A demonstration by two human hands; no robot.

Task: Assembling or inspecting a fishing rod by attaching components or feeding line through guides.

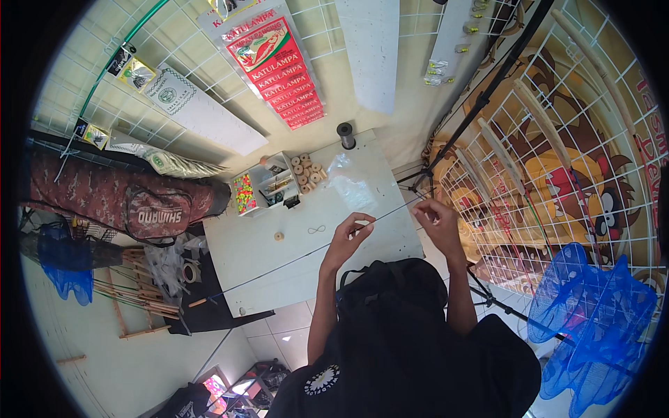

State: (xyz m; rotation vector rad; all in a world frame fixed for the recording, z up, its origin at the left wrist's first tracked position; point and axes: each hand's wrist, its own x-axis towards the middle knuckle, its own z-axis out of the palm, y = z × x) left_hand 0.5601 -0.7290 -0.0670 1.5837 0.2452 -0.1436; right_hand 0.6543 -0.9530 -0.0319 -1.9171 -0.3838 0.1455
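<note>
A thin dark fishing rod (279,267) with a light wooden grip (198,302) slants across the white table, its grip end past the left edge. Thumb and fingertips of my left hand (347,240) are pinched around the thin part of the rod. My right hand (440,226) is closed in a pinch close to the rod's thin end; whether a fine line is also between its fingers is too small to tell. A small loop of thin cord (316,229) and a single round cork ring (279,236) lie on the table beyond the rod.
Toward the back of the white table (258,292) stand a divided box (259,209) of colourful small pieces, several cork rings (306,171), a clear plastic bag (352,184) and a dark spool (345,136). A camouflage rod bag (132,198) is at left. Blue nets (592,320) hang at right.
</note>
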